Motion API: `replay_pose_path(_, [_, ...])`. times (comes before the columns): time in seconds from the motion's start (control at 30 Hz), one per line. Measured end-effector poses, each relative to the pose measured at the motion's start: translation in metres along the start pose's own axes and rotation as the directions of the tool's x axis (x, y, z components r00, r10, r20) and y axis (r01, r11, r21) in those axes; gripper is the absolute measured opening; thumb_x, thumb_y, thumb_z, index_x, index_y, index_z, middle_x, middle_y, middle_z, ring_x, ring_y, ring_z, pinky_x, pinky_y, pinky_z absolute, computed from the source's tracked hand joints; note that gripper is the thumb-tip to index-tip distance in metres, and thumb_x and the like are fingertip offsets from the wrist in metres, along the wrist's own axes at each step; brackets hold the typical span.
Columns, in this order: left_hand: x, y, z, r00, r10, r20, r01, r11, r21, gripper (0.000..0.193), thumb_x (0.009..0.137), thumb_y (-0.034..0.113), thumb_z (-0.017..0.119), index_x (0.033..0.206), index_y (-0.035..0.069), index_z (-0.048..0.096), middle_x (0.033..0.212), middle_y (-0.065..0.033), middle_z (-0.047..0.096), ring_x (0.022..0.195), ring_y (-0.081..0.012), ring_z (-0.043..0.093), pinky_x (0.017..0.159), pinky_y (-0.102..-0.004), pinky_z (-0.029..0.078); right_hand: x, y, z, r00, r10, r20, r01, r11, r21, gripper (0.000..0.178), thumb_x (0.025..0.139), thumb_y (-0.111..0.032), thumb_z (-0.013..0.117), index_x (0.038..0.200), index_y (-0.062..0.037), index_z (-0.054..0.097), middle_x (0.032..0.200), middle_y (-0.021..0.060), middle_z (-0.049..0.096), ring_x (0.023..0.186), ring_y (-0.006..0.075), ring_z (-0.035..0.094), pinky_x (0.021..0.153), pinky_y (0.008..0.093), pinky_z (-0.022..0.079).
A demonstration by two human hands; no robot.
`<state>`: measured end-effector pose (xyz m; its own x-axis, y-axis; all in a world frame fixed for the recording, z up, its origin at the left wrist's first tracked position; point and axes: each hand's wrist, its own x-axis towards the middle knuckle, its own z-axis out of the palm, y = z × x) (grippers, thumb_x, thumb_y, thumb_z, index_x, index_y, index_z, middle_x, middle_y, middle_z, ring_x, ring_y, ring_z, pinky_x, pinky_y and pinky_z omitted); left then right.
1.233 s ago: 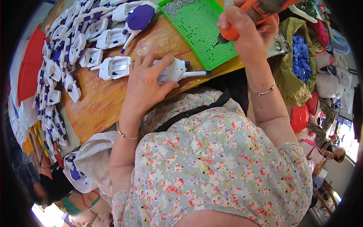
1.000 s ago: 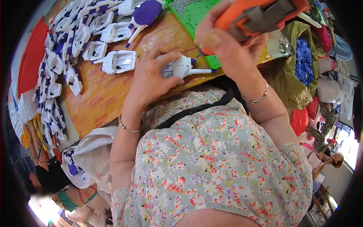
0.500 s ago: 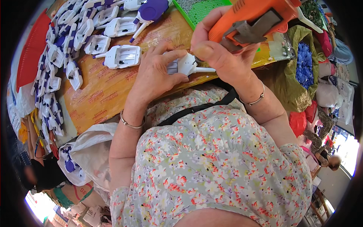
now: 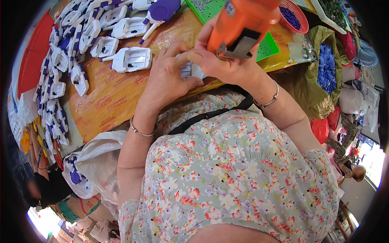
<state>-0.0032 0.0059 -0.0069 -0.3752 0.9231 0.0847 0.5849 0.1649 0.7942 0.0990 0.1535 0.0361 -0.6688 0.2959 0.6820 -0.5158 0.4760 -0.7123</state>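
My right hand [image 4: 231, 69] is wrapped round an orange cordless screwdriver [image 4: 243, 22], which is held up over the table's near edge. The tool's tip is hidden behind my fingers. Beneath it lies a white plastic housing [image 4: 197, 71], mostly covered by my hands. The fingers and thumb of my left hand [image 4: 167, 77] curl round that housing and press it on the table. Just left of this hand, another white housing [image 4: 137, 59] lies open side up with a thin stem pointing left.
Several white and purple housings [image 4: 89, 36] crowd the table's left side, beside a red basket [image 4: 34, 56]. A green perforated tray [image 4: 267, 46] lies behind my right hand. Past it is a red basket [image 4: 300, 26] of purple parts. An olive sack [image 4: 312, 89] holds blue pieces.
My right hand has moved left with the screwdriver, closer to the left hand and over the housing. The screwdriver has tilted more upright. My left hand has hardly moved.
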Motion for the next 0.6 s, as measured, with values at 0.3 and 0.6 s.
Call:
replay_pose_path(0.3, [0.001,0.0,0.005,0.982,0.181,-0.052,-0.146,0.904,0.403,0.056,0.067,0.029,0.08,0.118,0.012,0.066,0.118,-0.0128,0.053,0.107,-0.0369,0.052,0.092,-0.0495,0.042,-0.004,-0.008,-0.006,0.977,0.19,0.093,-0.201,0.971,0.126,0.022,0.078,-0.007,0.069,0.093,-0.0043,0.053,0.081,0.0083,0.061,0.075,0.0166,0.061,0.068,0.0329,0.051])
replay_pose_path(0.6, [-0.05,0.018,-0.028,0.999,-0.049,-0.019,0.052,0.895,0.444,0.058,0.064,0.017,0.082,0.118,0.011,0.062,0.107,-0.0153,0.056,0.1,-0.0361,0.054,0.087,-0.0437,0.045,-0.003,0.0,-0.044,0.97,0.231,-0.072,-0.201,0.933,0.298,0.05,0.083,-0.032,0.077,0.109,-0.0002,0.049,0.078,0.0079,0.055,0.065,0.0188,0.055,0.061,0.0351,0.046])
